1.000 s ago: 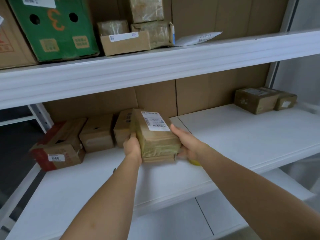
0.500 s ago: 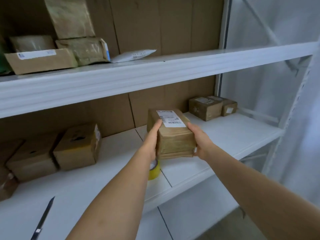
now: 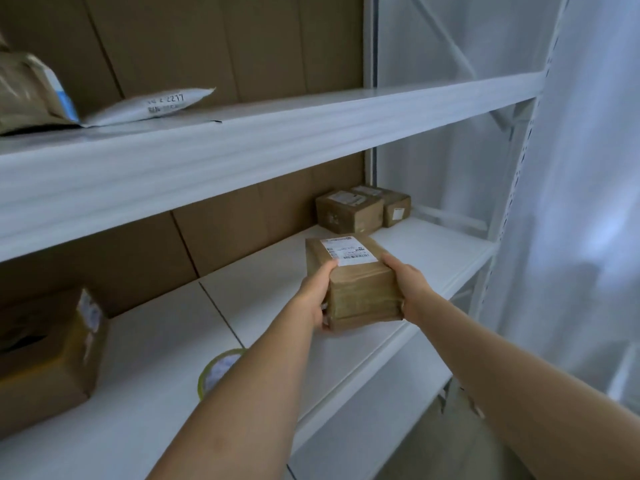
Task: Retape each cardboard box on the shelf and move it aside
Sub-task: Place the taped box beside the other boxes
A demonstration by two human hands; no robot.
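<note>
The taped cardboard box has travelled right along the shelf from the untaped ones at lower left, and is now near the two boxes at centre right. The left hand and right hand clasp its sides, fingers curled round it. I judge it nearly set aside; tape roll waits behind.

Both bare forearms reach forward and converge on the small brown tape-wrapped cardboard box with a white label. The left hand grips the box's left side, thumb lying up along its top left edge, fingers curled beneath it. The right hand clasps the box's right side, thumb on the top edge near the label, remaining fingers hidden behind the box.
</note>
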